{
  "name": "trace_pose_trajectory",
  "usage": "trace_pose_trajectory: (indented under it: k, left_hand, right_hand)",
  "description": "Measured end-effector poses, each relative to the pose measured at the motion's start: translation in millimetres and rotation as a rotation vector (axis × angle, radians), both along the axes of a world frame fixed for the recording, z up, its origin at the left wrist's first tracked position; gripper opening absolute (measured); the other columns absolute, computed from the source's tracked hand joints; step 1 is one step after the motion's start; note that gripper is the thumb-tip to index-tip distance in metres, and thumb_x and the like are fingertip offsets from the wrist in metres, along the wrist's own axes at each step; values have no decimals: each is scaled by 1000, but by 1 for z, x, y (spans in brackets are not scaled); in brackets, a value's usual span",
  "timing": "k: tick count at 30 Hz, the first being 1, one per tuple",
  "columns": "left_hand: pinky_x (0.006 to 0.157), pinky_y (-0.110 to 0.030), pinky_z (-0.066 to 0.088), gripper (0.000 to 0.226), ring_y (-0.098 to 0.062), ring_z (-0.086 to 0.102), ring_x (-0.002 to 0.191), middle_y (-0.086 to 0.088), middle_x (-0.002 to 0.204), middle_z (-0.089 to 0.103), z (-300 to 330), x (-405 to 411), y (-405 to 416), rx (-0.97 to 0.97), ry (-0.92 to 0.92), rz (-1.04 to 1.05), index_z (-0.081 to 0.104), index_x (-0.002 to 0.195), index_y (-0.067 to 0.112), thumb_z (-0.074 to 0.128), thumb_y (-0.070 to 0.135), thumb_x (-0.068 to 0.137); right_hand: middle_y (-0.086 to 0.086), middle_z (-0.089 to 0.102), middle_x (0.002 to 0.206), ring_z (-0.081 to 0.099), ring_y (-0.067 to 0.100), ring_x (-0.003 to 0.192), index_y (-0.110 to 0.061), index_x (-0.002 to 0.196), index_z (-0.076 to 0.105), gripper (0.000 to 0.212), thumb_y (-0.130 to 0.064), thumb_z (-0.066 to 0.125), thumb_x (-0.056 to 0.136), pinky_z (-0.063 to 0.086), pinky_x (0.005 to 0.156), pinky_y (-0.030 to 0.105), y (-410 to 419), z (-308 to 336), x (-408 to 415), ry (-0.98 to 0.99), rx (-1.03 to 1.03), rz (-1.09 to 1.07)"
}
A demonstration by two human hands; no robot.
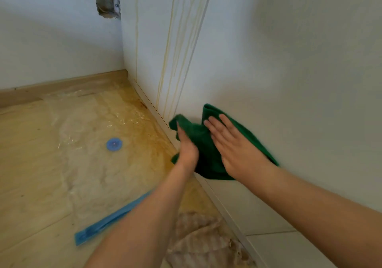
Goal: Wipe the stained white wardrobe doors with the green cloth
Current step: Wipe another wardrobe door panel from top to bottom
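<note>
Fuzzy green cloth bunched in left hand, right hand flat pressing it on smooth white wardrobe door, yellowish drip streaks, blurry fingertips

A wooden floor lies under a clear plastic sheet stained brownish. A round blue disc sits near the centre; at seven o'clock from it lies a blue strip. At five o'clock lies crumpled beige fabric. At eleven o'clock, the wall has a rough hole.
</note>
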State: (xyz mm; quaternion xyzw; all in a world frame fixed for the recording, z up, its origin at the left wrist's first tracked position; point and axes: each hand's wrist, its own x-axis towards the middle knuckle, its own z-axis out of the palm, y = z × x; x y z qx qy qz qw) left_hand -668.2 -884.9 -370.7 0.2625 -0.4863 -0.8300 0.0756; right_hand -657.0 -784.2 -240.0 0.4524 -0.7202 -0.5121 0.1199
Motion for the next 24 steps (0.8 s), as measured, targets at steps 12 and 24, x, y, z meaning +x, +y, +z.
trace_pose_trajectory:
  k: [12,24]
  left_hand:
    - [112,-50,42,78,-23,59,123,-3,135,63,-111,5,39,261,-258,-84,52,142,31,34,84,88]
    - [107,-52,44,74,-27,58,121,-8,135,60,-93,-47,-44,178,-87,144,51,143,27,39,75,88]
  right_hand:
    - [30,-25,155,-22,44,144,12,146,-22,69,-28,12,101,-27,105,58,13,1,2,-14,-25,26]
    - [37,-24,152,-20,50,142,20,140,-23,68,-24,13,103,-24,103,60,19,-22,11,-40,32,12]
